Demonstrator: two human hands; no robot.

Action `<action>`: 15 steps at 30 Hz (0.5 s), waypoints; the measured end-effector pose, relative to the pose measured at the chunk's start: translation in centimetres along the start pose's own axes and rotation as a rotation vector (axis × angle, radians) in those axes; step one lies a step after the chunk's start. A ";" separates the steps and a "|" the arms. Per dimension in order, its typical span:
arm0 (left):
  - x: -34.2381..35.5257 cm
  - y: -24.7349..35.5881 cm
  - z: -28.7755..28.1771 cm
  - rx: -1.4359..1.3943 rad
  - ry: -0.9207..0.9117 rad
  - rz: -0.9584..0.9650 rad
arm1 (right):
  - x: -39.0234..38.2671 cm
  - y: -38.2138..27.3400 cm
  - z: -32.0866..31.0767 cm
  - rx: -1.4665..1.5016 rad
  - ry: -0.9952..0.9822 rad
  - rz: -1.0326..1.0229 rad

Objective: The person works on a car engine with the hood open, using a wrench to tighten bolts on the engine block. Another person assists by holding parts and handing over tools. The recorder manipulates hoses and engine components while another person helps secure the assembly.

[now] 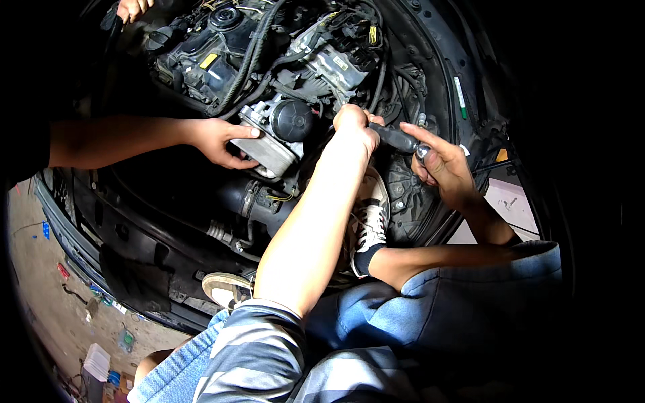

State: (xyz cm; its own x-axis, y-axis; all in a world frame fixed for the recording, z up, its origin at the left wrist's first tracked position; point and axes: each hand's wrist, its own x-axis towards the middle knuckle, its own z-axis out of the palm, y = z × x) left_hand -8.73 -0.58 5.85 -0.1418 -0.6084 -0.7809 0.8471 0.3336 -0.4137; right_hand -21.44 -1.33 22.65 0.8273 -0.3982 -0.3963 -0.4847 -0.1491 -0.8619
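Note:
My left hand, at the end of a bare forearm with a striped sleeve, is closed over the inner end of a dark-handled tool. This tool looks like a ratchet and has a shiny round metal end. My right hand is closed around that metal end, its index finger stretched along the handle. To the left, a co-worker's hand grips a silver metal block by its edge. The block is joined to an oil filter housing with a round black cap.
A car engine with hoses and wiring fills the upper middle. Another hand shows at top left. My shoes stand inside the engine bay, beside a black intake pipe. Past the front edge, loose items lie on the floor.

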 end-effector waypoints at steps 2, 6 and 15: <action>0.8 0.7 -0.5 0.031 0.043 -0.034 | 0.2 -0.9 -0.4 -0.220 -0.131 0.025; 0.5 0.1 -1.3 0.274 0.020 -0.038 | 1.3 -2.9 0.2 -0.644 -0.300 -0.051; 1.3 0.6 -1.5 0.281 -0.061 -0.037 | 2.7 -2.1 -1.1 -0.972 -0.361 -0.292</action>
State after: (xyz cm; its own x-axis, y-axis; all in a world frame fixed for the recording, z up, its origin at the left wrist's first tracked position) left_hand -9.19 -0.08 3.85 -0.1510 -0.6618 -0.7343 0.9518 0.1032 -0.2888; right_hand -18.44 -3.05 23.74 0.9053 0.0363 -0.4231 -0.1412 -0.9139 -0.3806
